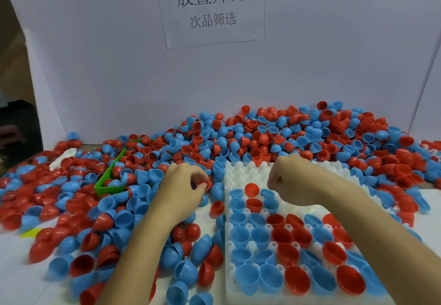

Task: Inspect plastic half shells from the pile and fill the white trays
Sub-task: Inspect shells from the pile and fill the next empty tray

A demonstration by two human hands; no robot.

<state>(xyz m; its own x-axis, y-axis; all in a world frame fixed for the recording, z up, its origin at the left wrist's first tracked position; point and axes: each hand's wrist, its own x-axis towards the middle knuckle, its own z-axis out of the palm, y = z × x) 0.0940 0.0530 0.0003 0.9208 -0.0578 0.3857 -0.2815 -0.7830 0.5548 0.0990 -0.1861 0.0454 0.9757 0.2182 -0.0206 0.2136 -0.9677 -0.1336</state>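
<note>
A big pile of red and blue plastic half shells (262, 135) spreads across the table from left to right. In front of me at the right lies a white tray (243, 173) whose near rows hold red and blue shells, open side up. Its far rows are bare. A single red shell (251, 189) sits at the far edge of the filled part. My left hand (183, 190) hovers left of the tray and pinches a red shell (207, 184) in its fingertips. My right hand (286, 185) hangs over the tray's far half with fingers curled; what it holds, if anything, is hidden.
A green bin (105, 180) with several shells in it stands left of my left hand, half buried in the pile. A white board with a printed paper sign (210, 6) closes off the back. Loose shells cover the table left of the tray.
</note>
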